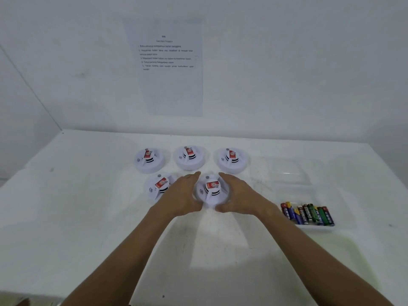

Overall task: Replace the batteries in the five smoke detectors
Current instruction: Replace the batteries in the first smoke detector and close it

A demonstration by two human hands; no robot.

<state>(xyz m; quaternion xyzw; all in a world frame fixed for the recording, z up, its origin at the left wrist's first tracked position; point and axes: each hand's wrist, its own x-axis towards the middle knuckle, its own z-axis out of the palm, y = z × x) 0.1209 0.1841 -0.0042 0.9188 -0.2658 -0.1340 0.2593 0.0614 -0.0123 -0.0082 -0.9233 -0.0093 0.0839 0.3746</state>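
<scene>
Several round white smoke detectors with red labels lie on the white table (88, 217). Three stand in a back row: left detector (149, 159), middle detector (189, 157), right detector (231, 159). In front lie a front-left detector (157, 187) and a front-right detector (212, 192). My left hand (184, 195) and my right hand (239, 195) cup the front-right detector from both sides, fingers curved along its rim. Several AA batteries (308, 214) lie in a row at the right.
The batteries sit in a shallow clear tray (315, 227). A second clear plastic container (284, 173) stands behind it. A printed instruction sheet (170, 67) hangs on the white wall. The table meets walls at the back and left.
</scene>
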